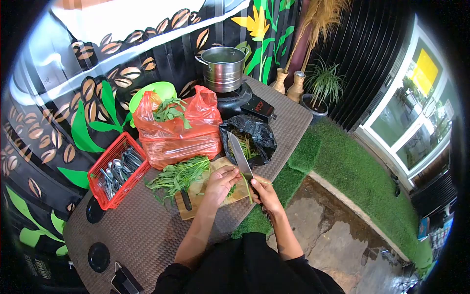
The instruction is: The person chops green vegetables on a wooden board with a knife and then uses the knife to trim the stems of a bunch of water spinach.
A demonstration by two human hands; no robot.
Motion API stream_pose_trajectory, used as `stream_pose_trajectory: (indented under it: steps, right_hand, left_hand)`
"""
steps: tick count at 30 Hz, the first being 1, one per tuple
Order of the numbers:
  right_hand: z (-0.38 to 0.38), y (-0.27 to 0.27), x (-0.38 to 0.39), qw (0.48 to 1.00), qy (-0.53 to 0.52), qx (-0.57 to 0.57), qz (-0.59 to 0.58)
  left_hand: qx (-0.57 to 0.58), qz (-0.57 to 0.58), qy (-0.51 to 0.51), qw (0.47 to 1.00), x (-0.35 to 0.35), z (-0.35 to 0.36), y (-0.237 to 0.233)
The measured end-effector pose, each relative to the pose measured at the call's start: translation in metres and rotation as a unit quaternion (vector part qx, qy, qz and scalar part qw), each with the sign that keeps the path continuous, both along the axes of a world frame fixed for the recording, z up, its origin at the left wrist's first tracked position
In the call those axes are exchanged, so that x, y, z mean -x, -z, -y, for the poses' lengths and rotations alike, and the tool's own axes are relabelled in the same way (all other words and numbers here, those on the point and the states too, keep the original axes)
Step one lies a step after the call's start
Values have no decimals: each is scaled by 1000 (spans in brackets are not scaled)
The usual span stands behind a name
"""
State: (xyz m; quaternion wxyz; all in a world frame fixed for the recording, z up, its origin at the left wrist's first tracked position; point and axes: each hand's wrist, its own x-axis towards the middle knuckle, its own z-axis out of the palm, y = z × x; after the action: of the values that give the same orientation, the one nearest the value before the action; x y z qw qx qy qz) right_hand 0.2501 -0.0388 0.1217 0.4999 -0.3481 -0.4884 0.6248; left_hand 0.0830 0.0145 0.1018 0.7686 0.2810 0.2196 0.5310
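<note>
1. Right hand [264, 192]: fingers closed in full fist round handle of knife [241, 156]; probably for firm blade control.
2. Knife: above right end of cutting board [188, 209]. Long axis runs from handle near body to tip, which points away toward black bag [254, 132].
3. Left hand [221, 180]: fingertips pinch green stem [247, 188] just beside blade, apparently to steady it.
4. Stem: long axis roughly along blade line; near end overhangs board edge.
5. Loose greens [178, 175]: heaped on left of board, close to left hand.
</note>
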Motion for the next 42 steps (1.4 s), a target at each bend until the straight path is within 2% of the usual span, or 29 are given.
stream_pose_trajectory:
  steps: [4,6,9,26,31,36,42]
  right_hand:
    - [0,3,2,999,5,-26,19]
    - [2,-2,6,999,24,-30,35]
    - [0,-2,4,997,38,-41,59]
    - [-5,6,-1,995,24,-40,93]
    - [-2,2,0,999,34,-8,22]
    - [-3,1,-3,999,40,21,20]
    - [-5,3,-2,1000,26,-11,12]
  left_hand:
    - [19,24,12,999,-3,-1,9]
    - [42,84,33,995,-3,0,10]
    - [60,109,47,991,-5,0,13]
    - [17,100,55,993,-6,-1,24]
    - [-12,49,36,998,-7,2,8]
    - [-6,-10,8,1000,-1,1,-4]
    - [-8,8,18,1000,-5,1,0]
